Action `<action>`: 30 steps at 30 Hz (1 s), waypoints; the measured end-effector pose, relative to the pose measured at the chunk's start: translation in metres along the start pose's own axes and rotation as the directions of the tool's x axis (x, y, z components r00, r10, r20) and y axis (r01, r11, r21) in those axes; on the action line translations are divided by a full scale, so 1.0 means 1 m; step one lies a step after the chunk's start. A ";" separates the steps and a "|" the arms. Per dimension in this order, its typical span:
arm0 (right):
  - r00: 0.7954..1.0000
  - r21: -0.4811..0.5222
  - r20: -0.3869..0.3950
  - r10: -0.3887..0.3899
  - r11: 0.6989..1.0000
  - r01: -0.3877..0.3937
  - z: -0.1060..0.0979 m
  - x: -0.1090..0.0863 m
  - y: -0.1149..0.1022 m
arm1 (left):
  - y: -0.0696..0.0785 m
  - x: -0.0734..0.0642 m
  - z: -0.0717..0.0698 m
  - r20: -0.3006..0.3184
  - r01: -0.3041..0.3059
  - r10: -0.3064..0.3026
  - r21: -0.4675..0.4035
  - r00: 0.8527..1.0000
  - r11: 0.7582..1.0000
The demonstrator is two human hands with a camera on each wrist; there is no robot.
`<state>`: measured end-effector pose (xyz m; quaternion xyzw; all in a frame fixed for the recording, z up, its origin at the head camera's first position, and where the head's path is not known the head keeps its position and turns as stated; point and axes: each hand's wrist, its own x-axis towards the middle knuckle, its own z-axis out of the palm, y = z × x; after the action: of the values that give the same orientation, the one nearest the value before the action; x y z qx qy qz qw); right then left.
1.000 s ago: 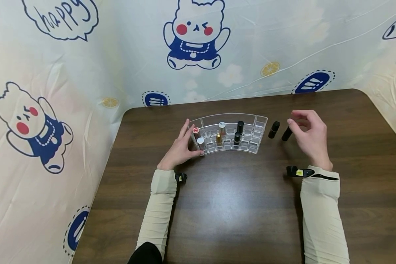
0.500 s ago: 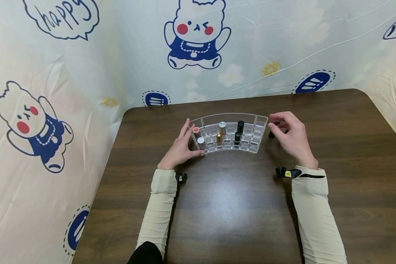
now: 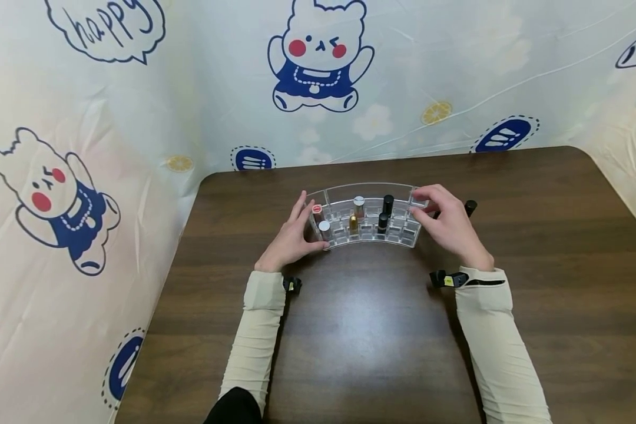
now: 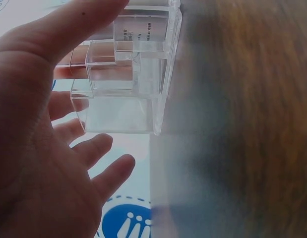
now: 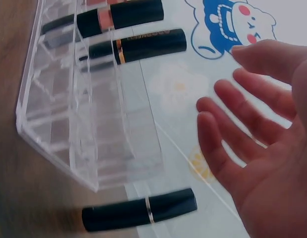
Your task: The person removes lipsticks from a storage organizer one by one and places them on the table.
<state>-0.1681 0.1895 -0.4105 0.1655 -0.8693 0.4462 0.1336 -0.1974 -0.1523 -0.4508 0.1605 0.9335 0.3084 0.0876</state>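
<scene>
A clear stepped lipstick organizer (image 3: 405, 234) stands on the table, with several lipsticks upright in its slots. My left hand (image 3: 288, 240) holds its left end, thumb at the front and fingers spread along the side and back. Over the organizer's right end hovers my right hand (image 3: 447, 222), fingers loosely bent; the right wrist view shows nothing between them. Just outside that end, a black lipstick (image 5: 141, 210) with a silver band stands on the table. Another black lipstick (image 3: 470, 207) shows behind the right hand, partly hidden.
Inside the organizer, a gold lipstick (image 3: 353, 224), a white-capped lipstick (image 3: 325, 229) and a black lipstick (image 3: 388, 204) stand apart. Brown wooden table (image 3: 350, 330) stretches in front. A printed cloth (image 3: 217, 106) hangs behind and at the sides.
My right hand has moved left, from the loose black lipsticks on the right to over the organizer's right end. My left hand keeps its place at the left end.
</scene>
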 end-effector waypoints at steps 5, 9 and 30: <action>0.999 0.014 0.039 0.005 1.000 -0.006 0.011 0.009 -0.001 | -0.001 0.000 0.000 0.004 0.001 -0.001 0.004 1.000 1.000; 0.998 0.015 0.050 0.025 1.000 -0.025 0.019 0.014 -0.001 | -0.001 0.000 0.000 0.000 -0.001 0.001 0.002 1.000 1.000; 0.989 0.008 0.072 0.129 0.992 -0.130 0.040 0.021 0.000 | 0.003 -0.002 -0.001 0.001 0.000 0.000 -0.004 1.000 1.000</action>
<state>-0.1904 0.1531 -0.4249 0.1256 -0.8796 0.4531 0.0721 -0.1951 -0.1511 -0.4474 0.1605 0.9328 0.3104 0.0882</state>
